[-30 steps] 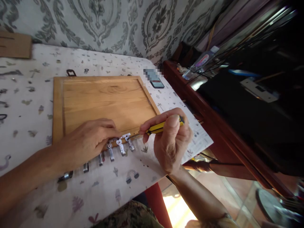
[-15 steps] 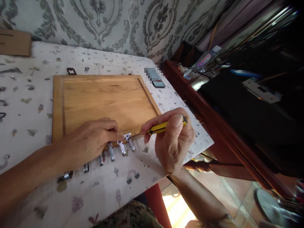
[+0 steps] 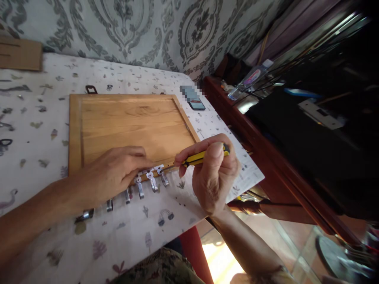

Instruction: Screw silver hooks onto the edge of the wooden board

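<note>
A framed wooden panel (image 3: 133,122) lies flat on the table. Along its near edge runs a metal hook rail (image 3: 152,179) with several shiny hooks hanging over the side. My left hand (image 3: 115,167) rests across that edge, its fingertips closed down on the rail beside the hooks; part of the rail is hidden beneath it. In my right hand (image 3: 214,169) is a yellow-and-black screwdriver (image 3: 197,158), gripped by its handle. The shaft points left, almost level, and its tip is at the rail's right end by the last hook. Whether a screw sits there I cannot tell.
A phone (image 3: 197,104) lies on the patterned tablecloth (image 3: 127,240) beyond the panel. Cardboard (image 3: 22,54) is at the far left, and a dark metal loop (image 3: 91,90) shows behind the panel. Right of the table stands a reddish-brown wooden cabinet (image 3: 237,118) with a plastic bottle (image 3: 251,79).
The view has shifted slightly. My left fingertips have drawn back a little from the last hook, and the screwdriver stays at the rail's right end.
</note>
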Tool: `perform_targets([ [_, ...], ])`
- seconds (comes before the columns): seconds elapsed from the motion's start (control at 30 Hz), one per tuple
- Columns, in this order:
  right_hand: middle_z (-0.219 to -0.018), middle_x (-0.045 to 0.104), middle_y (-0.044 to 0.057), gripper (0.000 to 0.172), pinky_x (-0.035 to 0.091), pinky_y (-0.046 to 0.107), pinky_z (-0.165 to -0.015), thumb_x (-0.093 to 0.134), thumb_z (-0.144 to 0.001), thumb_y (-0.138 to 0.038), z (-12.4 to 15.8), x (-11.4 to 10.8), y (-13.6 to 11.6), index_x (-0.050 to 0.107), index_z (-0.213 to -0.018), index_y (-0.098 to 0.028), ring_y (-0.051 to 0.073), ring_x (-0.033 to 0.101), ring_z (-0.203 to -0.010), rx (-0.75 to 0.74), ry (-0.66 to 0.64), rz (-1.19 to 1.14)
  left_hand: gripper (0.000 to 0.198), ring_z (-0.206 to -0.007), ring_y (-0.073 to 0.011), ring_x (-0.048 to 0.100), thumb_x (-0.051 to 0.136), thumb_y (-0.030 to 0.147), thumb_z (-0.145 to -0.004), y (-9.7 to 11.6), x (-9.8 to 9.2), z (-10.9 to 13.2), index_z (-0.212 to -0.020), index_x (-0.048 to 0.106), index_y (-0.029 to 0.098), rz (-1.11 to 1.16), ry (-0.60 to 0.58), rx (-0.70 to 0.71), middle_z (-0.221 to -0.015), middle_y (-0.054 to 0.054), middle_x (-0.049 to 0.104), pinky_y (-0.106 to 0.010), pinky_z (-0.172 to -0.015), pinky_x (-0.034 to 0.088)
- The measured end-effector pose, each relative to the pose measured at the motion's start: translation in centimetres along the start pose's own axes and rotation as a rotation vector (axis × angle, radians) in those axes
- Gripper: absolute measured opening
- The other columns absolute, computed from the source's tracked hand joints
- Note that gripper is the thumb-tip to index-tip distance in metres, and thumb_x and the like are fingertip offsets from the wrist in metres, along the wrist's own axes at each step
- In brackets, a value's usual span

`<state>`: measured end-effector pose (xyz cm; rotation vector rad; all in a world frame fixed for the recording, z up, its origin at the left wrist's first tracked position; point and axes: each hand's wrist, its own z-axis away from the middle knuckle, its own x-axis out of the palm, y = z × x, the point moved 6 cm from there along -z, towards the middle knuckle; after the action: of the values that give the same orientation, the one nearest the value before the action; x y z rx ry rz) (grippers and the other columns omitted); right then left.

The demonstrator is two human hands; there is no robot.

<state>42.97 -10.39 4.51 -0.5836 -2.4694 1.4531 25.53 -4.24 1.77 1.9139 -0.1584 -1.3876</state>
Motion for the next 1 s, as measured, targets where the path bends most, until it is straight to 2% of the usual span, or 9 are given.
perform_targets([
  [0.1, -0.064, 0.071, -0.005, 0.038, 0.047, 0.023, -0.037, 0.059, -0.105, -0.057, 0.0, 0.0, 0.1, 0.054, -0.086, -0.025, 0.010, 0.060, -0.043, 0.007, 0.008, 0.022, 0.032, -0.087, -0.0174, 0.067, 0.050, 0.018, -0.107, 0.2, 0.1, -0.5, -0.115, 0.080, 0.026, -0.019, -0.005, -0.055, -0.093, -0.001, 0.069, -0.029, -0.076, 0.046],
  [0.2, -0.064, 0.071, -0.005, 0.039, 0.047, 0.024, -0.037, 0.058, -0.105, -0.059, 0.0, 0.0, 0.0, 0.055, -0.085, -0.025, 0.010, 0.060, -0.042, 0.011, 0.005, 0.038, 0.025, -0.090, -0.0196, 0.067, 0.057, 0.021, -0.106, 0.6, 0.5, -1.3, -0.103, 0.082, 0.022, -0.121, -0.050, -0.124, -0.092, -0.002, 0.070, -0.031, -0.075, 0.043],
  [0.4, -0.065, 0.072, -0.005, 0.036, 0.047, 0.028, -0.037, 0.058, -0.105, -0.058, 0.0, 0.1, 0.1, 0.054, -0.087, -0.027, 0.012, 0.060, -0.043, 0.040, -0.005, 0.039, 0.024, -0.088, -0.0185, 0.066, 0.061, 0.020, -0.105, 0.8, 1.1, -2.3, -0.095, 0.083, 0.022, -0.147, -0.140, -0.256, -0.089, -0.001, 0.069, -0.030, -0.071, 0.040],
  [0.57, -0.064, 0.070, -0.003, 0.037, 0.047, 0.032, -0.037, 0.054, -0.105, -0.062, 0.0, 0.1, 0.3, 0.053, -0.086, -0.030, 0.015, 0.059, -0.043, 0.048, -0.008, 0.066, 0.026, -0.085, -0.0182, 0.064, 0.059, 0.022, -0.106, 1.0, 1.0, -2.5, -0.096, 0.083, 0.023, -0.159, -0.161, -0.274, -0.086, -0.001, 0.067, -0.031, -0.069, 0.037],
  [0.7, -0.066, 0.071, -0.003, 0.034, 0.049, 0.032, -0.037, 0.060, -0.104, -0.059, 0.0, 0.1, 0.2, 0.055, -0.086, -0.030, 0.015, 0.060, -0.044, 0.049, -0.002, 0.029, 0.025, -0.082, -0.0184, 0.064, 0.060, 0.017, -0.103, 1.3, 0.9, -2.7, -0.091, 0.081, 0.023, -0.183, -0.207, -0.295, -0.086, -0.001, 0.067, -0.031, -0.067, 0.035],
  [1.0, -0.063, 0.071, -0.004, 0.040, 0.053, 0.031, -0.037, 0.058, -0.103, -0.063, -0.2, 0.3, -0.4, 0.055, -0.083, -0.029, 0.014, 0.060, -0.042, 0.020, 0.000, 0.072, 0.027, -0.071, -0.0159, 0.062, 0.058, 0.013, -0.098, 1.4, 1.0, -2.9, -0.076, 0.072, 0.017, -0.183, -0.194, -0.234, -0.080, -0.002, 0.067, -0.030, -0.063, 0.033],
])
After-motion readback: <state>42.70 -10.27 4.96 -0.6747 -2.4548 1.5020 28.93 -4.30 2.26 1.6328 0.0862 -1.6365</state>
